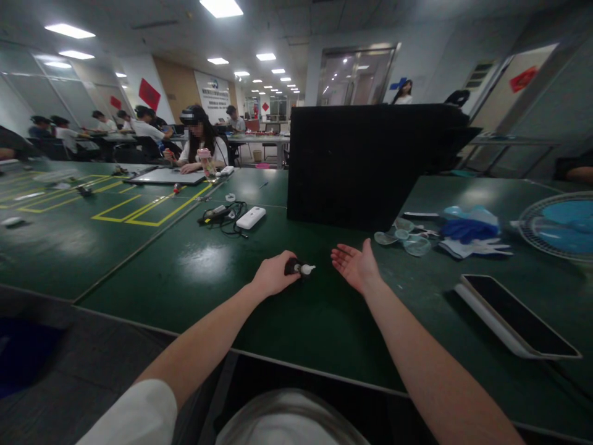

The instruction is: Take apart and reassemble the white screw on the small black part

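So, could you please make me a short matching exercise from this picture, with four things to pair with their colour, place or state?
Things:
1. left hand
2. right hand
3. gloves
4. phone

Descriptions:
A. blue and white, lying in a pile
B. open, fingers extended, holding nothing
C. dark-faced, lying nearer the camera than the pile
D. closed round a small dark, white-tipped bottle

Right pairs: 1-D, 2-B, 3-A, 4-C.
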### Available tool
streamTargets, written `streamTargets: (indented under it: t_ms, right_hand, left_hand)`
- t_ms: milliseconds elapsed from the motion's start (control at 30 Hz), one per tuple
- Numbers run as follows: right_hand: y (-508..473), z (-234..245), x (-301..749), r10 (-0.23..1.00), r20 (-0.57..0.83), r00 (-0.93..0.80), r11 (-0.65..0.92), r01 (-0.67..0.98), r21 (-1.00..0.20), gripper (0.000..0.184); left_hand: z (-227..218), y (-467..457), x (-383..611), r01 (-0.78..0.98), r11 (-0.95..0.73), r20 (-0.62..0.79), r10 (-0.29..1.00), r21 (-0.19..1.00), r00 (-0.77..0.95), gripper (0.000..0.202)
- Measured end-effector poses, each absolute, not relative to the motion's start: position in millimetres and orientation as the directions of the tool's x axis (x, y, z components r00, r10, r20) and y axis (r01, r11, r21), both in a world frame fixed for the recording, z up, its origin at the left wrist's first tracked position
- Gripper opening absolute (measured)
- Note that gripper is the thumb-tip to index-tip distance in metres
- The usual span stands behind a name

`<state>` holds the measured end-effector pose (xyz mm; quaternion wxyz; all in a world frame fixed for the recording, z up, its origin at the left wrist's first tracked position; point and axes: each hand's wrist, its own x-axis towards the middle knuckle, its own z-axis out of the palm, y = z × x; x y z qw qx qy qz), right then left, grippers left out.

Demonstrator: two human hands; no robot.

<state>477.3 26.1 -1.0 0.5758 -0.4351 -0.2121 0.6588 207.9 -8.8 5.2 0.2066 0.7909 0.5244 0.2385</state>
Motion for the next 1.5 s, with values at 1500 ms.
streamTargets:
  t_ms: [1500]
  right_hand:
    - [16.7, 1.8, 479.7, 0.98, -0.198, -0.013, -0.177, -0.513, -0.84, 0.088]
  left_hand:
    - [-16.1, 33.1, 170.9, 0.836, -0.167, 0.171, 0.981, 0.522, 0.089, 0.049]
